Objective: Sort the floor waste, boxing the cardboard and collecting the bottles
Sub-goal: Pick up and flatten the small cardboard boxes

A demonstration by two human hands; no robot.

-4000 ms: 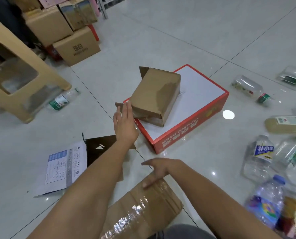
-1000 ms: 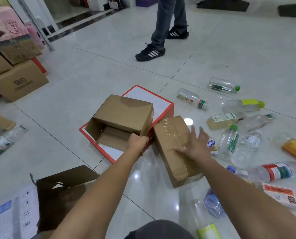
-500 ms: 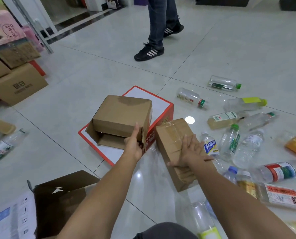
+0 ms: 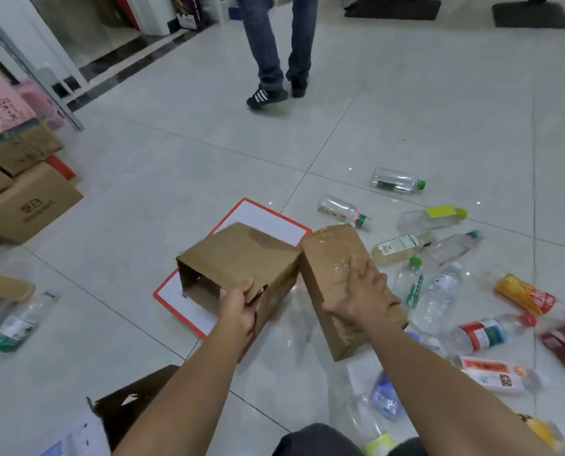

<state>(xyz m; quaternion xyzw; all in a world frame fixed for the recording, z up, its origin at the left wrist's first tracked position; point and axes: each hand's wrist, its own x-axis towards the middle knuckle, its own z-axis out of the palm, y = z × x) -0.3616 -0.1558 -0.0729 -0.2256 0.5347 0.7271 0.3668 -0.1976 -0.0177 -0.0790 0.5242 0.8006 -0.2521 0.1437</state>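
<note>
Red-rimmed flat box (image 4: 261, 214): on the floor beneath the carton.
Open carton (image 4: 238, 255): on its side atop that box, with the left hand (image 4: 240, 304) gripping its near top edge.
Taped cardboard (image 4: 332, 258): flattened and tilted just right of the carton, with the right hand (image 4: 363, 291) curled round it.
Bottles (image 4: 439, 291): scattered on the floor to the right, uncollected.
Risk: the glossy tape may slip in the grip. The piece also looks nearly as wide as the carton's mouth, so it could jam or shove the carton off.

One head-worn, wide-angle view looks forward and steeply down at the tiled floor (image 4: 175, 179). It sits close above the left hand (image 4: 240, 304) and right hand (image 4: 363, 294), forearms entering from 6 o'clock. A bystander's legs (image 4: 268, 44) stand at 12 o'clock, and the corners seem smeared.
</note>
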